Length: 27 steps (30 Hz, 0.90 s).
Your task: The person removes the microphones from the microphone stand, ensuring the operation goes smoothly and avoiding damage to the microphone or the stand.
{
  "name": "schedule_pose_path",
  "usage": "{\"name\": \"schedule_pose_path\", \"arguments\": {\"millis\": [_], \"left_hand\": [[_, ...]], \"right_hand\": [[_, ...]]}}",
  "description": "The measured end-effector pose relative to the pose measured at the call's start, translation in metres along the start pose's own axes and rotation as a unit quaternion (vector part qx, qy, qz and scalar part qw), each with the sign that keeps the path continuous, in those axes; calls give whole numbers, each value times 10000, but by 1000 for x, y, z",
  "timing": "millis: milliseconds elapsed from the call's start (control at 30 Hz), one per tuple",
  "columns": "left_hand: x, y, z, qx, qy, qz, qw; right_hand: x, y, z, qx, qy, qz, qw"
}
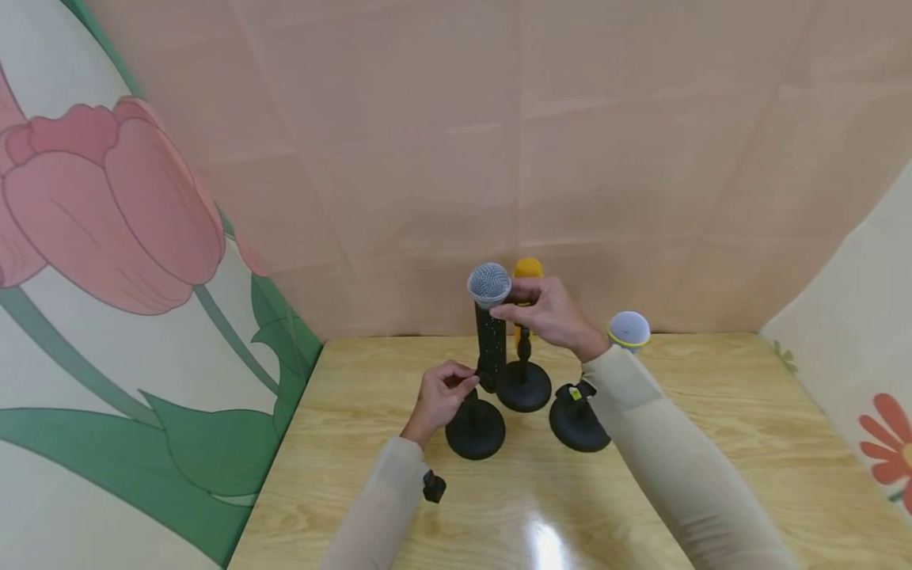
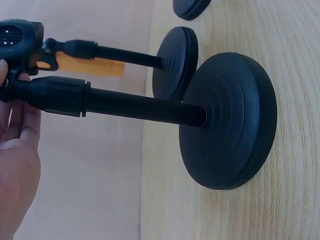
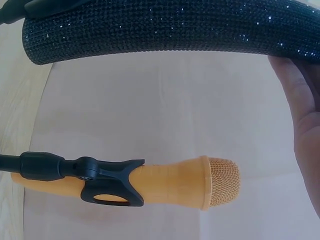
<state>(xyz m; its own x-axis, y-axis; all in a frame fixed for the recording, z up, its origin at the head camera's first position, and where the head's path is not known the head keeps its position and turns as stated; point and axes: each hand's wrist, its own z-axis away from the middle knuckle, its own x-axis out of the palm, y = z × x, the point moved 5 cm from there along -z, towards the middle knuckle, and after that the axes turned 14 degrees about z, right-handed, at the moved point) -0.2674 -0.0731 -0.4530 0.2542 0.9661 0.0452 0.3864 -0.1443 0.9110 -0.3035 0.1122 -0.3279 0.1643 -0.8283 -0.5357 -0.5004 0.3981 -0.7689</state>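
Three microphone stands sit on the wooden table in front of me, each with a round black base. Nearest, my left hand has its fingers curled around the top of the closest stand, pinching just under the clip; the left wrist view shows that stand's base resting flat on the wood. Just above it, my right hand grips the black glittery microphone near its silver mesh head, fingers wrapped around the upper body, holding it upright with its lower end at the clip of the closest stand (I cannot tell whether it is seated in the clip). Right behind stands an orange microphone held in the black clip of the middle stand. Further right, partly hidden by my sleeve, a third stand carries a microphone with a pale head and a yellow-green ring. Beyond everything hangs a pink cloth backdrop.
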Motion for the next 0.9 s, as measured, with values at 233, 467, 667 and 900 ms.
{"name": "schedule_pose_path", "arguments": {"millis": [233,467,667,900], "left_hand": [[0,-7,0,91,55,27,9999],[0,2,0,48,27,46,10000],[0,1,-1,8,51,43,10000],[1,1,0,72,55,13,10000]], "right_hand": [[-6,-3,-2,-69,47,130,9999],[-11,-7,-7,-93,72,64,9999],[-14,-10,-7,-119,94,60,9999],[-17,-14,-9,-76,133,106,9998]]}}
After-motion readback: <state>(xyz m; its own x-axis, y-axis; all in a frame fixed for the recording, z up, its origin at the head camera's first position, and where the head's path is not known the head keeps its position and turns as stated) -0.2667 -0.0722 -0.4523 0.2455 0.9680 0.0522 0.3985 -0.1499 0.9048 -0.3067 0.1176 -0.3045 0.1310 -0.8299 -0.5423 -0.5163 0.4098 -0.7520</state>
